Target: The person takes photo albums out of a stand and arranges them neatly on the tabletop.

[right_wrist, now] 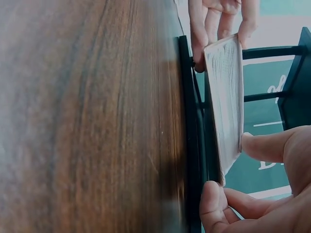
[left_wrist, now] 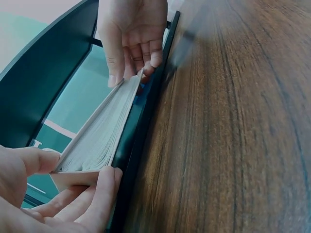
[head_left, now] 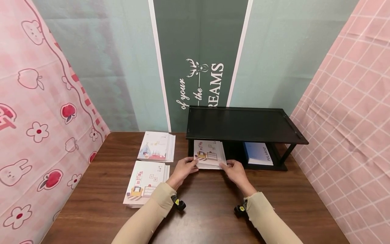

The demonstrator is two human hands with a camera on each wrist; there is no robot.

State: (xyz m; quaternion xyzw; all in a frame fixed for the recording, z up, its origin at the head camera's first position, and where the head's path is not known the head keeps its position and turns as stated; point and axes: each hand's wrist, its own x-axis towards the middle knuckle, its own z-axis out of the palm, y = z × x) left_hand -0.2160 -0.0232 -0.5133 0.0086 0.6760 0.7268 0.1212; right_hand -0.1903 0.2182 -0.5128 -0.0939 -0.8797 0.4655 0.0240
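Both hands hold a white illustrated book (head_left: 210,152) at the left part of the black shelf's lower level, its far end under the top board. My left hand (head_left: 184,168) pinches the book's left near corner, thumb above and fingers below. Opposite it, my right hand (head_left: 236,173) grips the right near corner the same way. In the left wrist view the page edges (left_wrist: 104,128) face the camera between the two hands. The right wrist view shows the book (right_wrist: 224,92) just above the shelf's front rail (right_wrist: 187,121); whether it touches the lower board I cannot tell.
The black two-level shelf (head_left: 237,123) stands at the table's back right. A blue-and-white Polaroid box (head_left: 259,153) lies on its lower level, right of the book. Two stacks of illustrated books, one farther (head_left: 154,145) and one nearer (head_left: 144,183), lie on the wooden table (head_left: 207,217) at left.
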